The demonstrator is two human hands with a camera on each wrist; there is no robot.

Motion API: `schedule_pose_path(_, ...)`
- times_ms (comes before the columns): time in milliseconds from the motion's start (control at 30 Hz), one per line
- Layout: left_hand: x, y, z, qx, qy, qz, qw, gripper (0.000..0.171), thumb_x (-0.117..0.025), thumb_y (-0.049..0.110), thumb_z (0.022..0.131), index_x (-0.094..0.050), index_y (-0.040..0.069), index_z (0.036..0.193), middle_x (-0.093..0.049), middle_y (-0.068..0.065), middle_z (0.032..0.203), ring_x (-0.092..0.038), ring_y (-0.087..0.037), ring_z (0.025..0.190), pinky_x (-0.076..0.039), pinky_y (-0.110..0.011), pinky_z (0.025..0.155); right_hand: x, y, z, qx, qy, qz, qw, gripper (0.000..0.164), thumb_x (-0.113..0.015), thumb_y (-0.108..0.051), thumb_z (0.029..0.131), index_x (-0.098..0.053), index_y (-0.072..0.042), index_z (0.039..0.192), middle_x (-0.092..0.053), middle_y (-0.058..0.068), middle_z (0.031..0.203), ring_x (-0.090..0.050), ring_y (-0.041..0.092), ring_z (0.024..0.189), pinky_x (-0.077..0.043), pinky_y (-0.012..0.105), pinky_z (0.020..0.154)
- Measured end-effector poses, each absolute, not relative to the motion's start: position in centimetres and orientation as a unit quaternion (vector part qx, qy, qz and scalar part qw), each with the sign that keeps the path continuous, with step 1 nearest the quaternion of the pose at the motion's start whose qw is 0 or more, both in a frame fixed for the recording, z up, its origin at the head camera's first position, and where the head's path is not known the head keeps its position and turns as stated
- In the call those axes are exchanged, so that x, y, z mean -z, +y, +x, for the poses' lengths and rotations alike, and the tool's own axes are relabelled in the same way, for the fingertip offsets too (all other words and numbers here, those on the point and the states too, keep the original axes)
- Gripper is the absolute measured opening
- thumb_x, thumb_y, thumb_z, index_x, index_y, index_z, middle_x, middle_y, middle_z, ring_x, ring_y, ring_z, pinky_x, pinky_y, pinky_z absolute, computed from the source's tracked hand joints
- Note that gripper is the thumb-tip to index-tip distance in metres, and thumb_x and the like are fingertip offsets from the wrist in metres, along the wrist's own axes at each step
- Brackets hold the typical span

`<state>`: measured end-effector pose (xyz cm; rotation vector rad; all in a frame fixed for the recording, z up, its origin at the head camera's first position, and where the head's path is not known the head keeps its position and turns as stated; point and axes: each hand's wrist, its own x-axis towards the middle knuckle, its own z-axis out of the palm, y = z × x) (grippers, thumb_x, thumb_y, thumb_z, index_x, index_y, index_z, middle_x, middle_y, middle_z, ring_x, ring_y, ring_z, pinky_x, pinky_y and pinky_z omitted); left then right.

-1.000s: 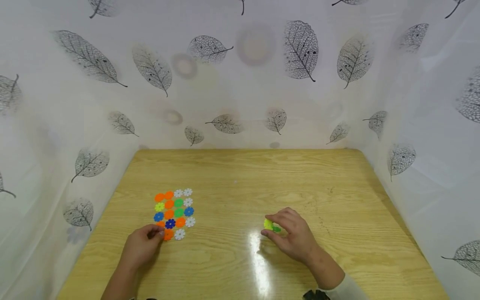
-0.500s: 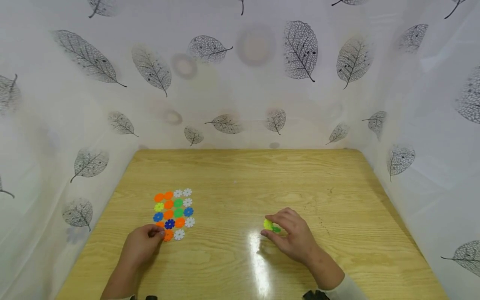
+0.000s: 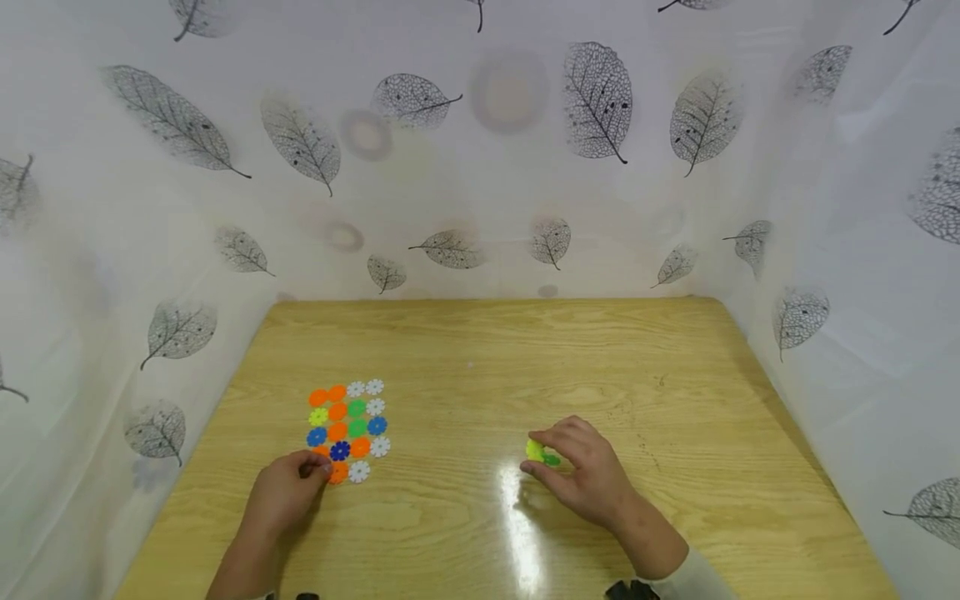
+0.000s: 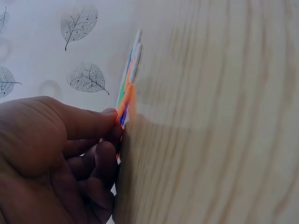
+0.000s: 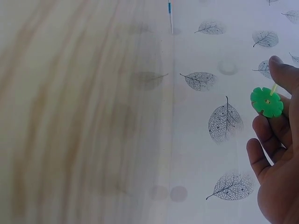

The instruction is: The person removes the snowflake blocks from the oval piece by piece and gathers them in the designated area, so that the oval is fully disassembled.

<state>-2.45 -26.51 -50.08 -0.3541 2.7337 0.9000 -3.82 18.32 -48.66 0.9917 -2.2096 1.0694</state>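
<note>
On the left of the table lies a flat panel of notched, flower-shaped plastic discs (image 3: 357, 427) in orange, white, green, blue and yellow. My left hand (image 3: 283, 493) is at its near left corner, thumb and finger pinching the edge of an orange disc (image 4: 123, 108). The left wrist view sees the panel almost edge-on. Right of the middle, my right hand (image 3: 583, 468) holds a yellow notched disc (image 3: 535, 450) between thumb and finger. A green disc (image 5: 266, 102) is joined to the yellow one. My hand hides part of this pair.
The wooden table (image 3: 465, 358) extends between and behind my hands, with a glare streak near the right hand. A white curtain with leaf prints (image 3: 442, 175) borders the back and both sides of the table.
</note>
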Motion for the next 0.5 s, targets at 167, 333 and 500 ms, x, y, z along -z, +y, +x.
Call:
schedule_pose_path(167, 50.17, -26.42, -2.4, -0.308, 0.935, -0.125, 0.12, 0.024, -0.068, 0.027, 0.1, -0.074, 0.004, 0.107, -0.07, -0.002, 0.093, -0.062, -0.02, 0.085, -0.051, -0.04, 0.076, 48.6, 18.29, -3.74, -0.389, -0.813, 0.362, 0.238, 0.035, -0.086, -0.029, 0.087, -0.077, -0.008, 0.114, -0.076, -0.003, 0.101, -0.065, 0.014, 0.092, -0.053, 0.025, 0.08)
schedule_pose_path(333, 50.27, -26.38, -2.44, -0.302, 0.937, -0.129, 0.118, 0.025, -0.068, 0.028, 0.1, -0.074, 0.004, 0.106, -0.07, -0.001, 0.093, -0.062, -0.02, 0.084, -0.05, -0.039, 0.075, 48.54, 18.33, -3.69, -0.387, -0.82, 0.357, 0.226, 0.034, -0.086, -0.03, 0.088, -0.077, -0.009, 0.113, -0.076, -0.004, 0.101, -0.065, 0.014, 0.092, -0.052, 0.025, 0.081)
schedule_pose_path(500, 50.21, -26.33, -2.5, -0.303, 0.936, -0.134, 0.122, 0.027, -0.068, 0.03, 0.1, -0.074, 0.004, 0.106, -0.07, -0.002, 0.094, -0.061, -0.02, 0.084, -0.051, -0.04, 0.075, 48.57, 18.38, -3.76, -0.38, -0.821, 0.359, 0.23, 0.034, -0.084, -0.031, 0.089, -0.078, -0.009, 0.113, -0.076, -0.004, 0.1, -0.065, 0.014, 0.092, -0.053, 0.027, 0.081)
